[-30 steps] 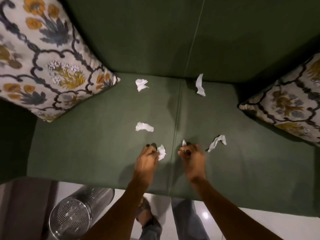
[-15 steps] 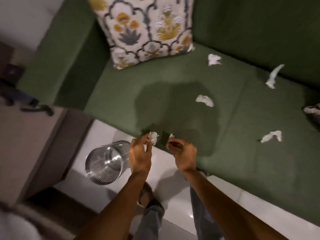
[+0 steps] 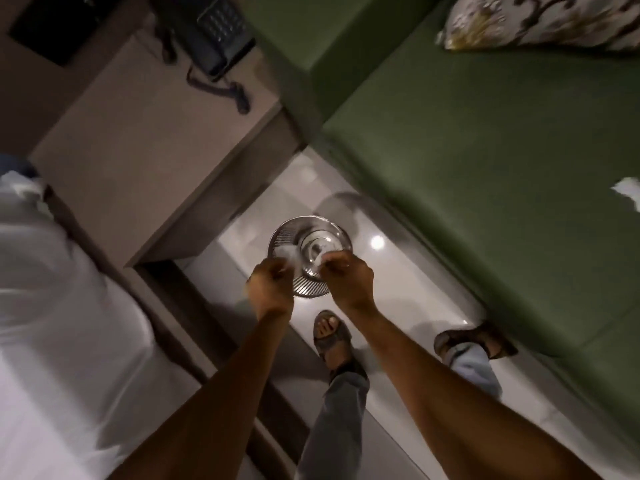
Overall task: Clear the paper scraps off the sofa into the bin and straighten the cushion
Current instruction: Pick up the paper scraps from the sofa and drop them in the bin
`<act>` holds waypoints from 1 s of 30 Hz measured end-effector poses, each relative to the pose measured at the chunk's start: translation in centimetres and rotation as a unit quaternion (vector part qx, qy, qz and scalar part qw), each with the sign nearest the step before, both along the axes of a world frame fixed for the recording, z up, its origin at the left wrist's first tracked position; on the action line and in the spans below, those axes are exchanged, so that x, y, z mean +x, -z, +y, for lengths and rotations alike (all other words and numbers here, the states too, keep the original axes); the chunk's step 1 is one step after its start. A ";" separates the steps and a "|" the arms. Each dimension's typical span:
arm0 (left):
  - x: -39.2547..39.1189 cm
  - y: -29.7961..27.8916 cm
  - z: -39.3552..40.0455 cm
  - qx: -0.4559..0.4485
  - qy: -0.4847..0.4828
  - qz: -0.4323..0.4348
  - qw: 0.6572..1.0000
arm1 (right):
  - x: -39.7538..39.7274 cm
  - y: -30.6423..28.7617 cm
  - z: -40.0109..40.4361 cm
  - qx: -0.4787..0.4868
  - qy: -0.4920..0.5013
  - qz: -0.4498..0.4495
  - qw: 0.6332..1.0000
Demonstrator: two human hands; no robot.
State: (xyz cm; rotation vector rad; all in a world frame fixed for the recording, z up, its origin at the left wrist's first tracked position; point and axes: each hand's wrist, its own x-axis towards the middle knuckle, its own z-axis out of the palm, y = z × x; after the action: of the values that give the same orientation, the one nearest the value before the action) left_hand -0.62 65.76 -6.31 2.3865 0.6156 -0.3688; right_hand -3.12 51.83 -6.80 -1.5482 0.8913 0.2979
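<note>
The round metal mesh bin (image 3: 308, 237) stands on the white floor beside the green sofa (image 3: 485, 161). Both my hands hover over its mouth. My left hand (image 3: 268, 284) pinches a white paper scrap (image 3: 285, 252) above the bin's left side. My right hand (image 3: 348, 277) holds a smaller white scrap (image 3: 320, 261) over the bin's middle. Another paper scrap (image 3: 628, 190) lies on the sofa seat at the right edge of the view. The floral cushion (image 3: 540, 20) leans in the sofa's top right corner.
A brown side table (image 3: 138, 161) with a black telephone (image 3: 214, 32) stands left of the bin. A white bed (image 3: 59, 306) fills the lower left. My two sandalled feet (image 3: 330, 336) stand on the floor just behind the bin.
My view has swung left from the sofa seat to the floor. Both hands have carried their scraps from the sofa's front edge to over the bin.
</note>
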 end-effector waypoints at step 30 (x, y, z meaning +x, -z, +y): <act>2.7 -10.2 -21.9 0.004 0.298 -0.037 0.954 | -0.5 -8.4 -21.8 -0.139 -0.028 -0.084 0.986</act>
State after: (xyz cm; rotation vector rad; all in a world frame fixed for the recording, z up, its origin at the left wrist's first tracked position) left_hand 2.05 43.91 3.93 2.5404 -0.1573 -0.5234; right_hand -3.63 30.05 1.57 -1.8292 0.7800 0.0821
